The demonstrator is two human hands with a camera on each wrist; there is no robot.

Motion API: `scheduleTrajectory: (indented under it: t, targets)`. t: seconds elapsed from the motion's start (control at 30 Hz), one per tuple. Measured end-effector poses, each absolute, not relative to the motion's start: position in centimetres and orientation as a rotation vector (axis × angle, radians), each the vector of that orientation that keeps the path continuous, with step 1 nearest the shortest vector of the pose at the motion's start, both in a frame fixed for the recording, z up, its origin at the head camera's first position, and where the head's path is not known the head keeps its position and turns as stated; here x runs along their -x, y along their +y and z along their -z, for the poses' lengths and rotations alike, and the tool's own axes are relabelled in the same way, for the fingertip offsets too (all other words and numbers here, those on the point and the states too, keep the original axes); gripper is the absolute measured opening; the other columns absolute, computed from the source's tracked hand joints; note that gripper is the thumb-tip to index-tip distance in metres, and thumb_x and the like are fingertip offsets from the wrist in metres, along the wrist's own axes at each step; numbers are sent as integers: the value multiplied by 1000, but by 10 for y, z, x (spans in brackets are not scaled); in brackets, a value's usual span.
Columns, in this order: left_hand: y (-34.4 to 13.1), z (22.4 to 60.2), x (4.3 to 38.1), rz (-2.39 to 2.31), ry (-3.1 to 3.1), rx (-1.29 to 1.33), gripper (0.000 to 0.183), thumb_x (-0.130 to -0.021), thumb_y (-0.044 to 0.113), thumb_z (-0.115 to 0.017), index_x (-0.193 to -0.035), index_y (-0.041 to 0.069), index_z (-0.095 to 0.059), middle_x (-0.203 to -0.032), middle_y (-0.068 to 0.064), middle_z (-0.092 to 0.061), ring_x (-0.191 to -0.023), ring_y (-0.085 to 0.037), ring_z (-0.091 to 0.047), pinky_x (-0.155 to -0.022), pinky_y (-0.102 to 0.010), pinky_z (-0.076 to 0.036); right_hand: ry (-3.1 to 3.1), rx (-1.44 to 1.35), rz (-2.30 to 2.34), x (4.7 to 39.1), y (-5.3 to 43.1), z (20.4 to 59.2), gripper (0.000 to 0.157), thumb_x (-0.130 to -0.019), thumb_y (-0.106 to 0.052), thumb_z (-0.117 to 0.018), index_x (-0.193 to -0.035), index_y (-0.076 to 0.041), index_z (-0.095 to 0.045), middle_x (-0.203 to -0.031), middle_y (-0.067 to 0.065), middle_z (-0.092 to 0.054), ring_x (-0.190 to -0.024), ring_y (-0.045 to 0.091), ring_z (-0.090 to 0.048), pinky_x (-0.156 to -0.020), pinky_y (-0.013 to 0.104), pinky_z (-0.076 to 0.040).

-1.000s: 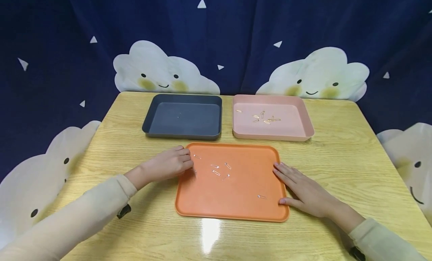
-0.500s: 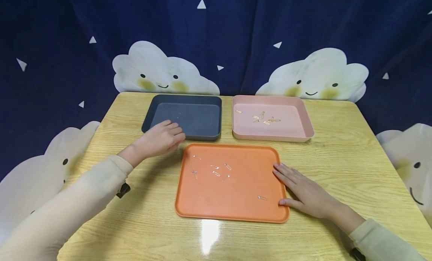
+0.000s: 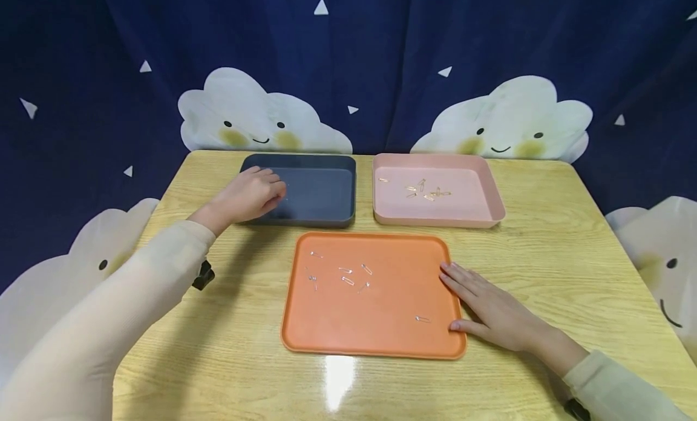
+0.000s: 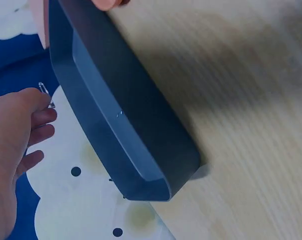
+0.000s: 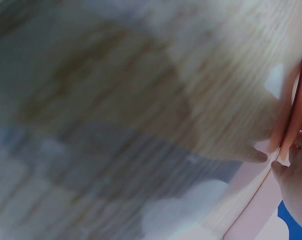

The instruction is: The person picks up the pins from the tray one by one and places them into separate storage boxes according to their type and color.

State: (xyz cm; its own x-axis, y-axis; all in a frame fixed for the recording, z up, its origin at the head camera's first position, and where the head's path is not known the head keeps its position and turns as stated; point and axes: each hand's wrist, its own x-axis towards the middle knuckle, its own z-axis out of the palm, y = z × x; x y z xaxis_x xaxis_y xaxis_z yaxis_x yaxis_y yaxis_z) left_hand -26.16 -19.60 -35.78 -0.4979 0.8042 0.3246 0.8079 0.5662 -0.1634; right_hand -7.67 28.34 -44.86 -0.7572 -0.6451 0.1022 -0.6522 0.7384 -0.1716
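Observation:
Above the left part of the dark grey tray [image 3: 327, 197], my left hand [image 3: 247, 194] pinches a silver safety pin [image 4: 42, 89] between thumb and fingertips, as the left wrist view shows. Small shiny bits [image 4: 119, 114] lie on that tray's floor. My right hand [image 3: 492, 309] rests on the right rim of the orange tray [image 3: 381, 333], its fingers extended over the edge. Several silver safety pins [image 3: 348, 280] are scattered on the orange tray, mostly in its left half, with a lone pin [image 3: 422, 319] towards the lower right.
To the right of the grey tray stands a pink tray [image 3: 463, 209] holding several gold safety pins [image 3: 428, 197]. All three trays sit on a wooden table [image 3: 550, 245]. A dark blue curtain [image 3: 381, 58] with cloud faces hangs behind it.
My left hand has left the orange tray's left edge and moved up and away to the dark grey tray, carrying the safety pin. My right hand has stayed on the rim.

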Motion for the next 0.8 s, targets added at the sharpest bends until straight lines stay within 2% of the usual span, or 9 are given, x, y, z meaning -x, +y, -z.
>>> scheduleTrajectory:
  t: [0.33, 0.53, 0.8]
  targets:
    - [-193, 335, 292, 30, -2671, 1253, 15, -81, -4, -61, -70, 7, -61, -70, -6, -64, -66, -23, -59, -66, -42, -48, -2906, -1081, -304, 77, 284, 448, 86, -87, -50, -64, -153, -10, -26, -159, 12, -27, -150, 21, -20, -121, 13, 4]
    - [-189, 322, 309, -37, -2789, 1203, 18, -83, -2, -58, -68, 10, -59, -69, -4, -59, -64, -21, -53, -64, -41, -47, -2929, -1076, -287, 78, 285, 445, 87, -87, -52, -63, -153, -11, -25, -160, 11, -26, -151, 20, -18, -122, 14, 4]
    - [-182, 333, 325, -184, -2925, 1218, 21, -85, -1, -53, -67, 11, -58, -67, -5, -58, -64, -23, -51, -66, -41, -47, -2933, -1100, -292, 77, 285, 446, 87, -87, -52, -62, -153, -10, -25, -159, 12, -26, -151, 22, -20, -122, 15, 4]
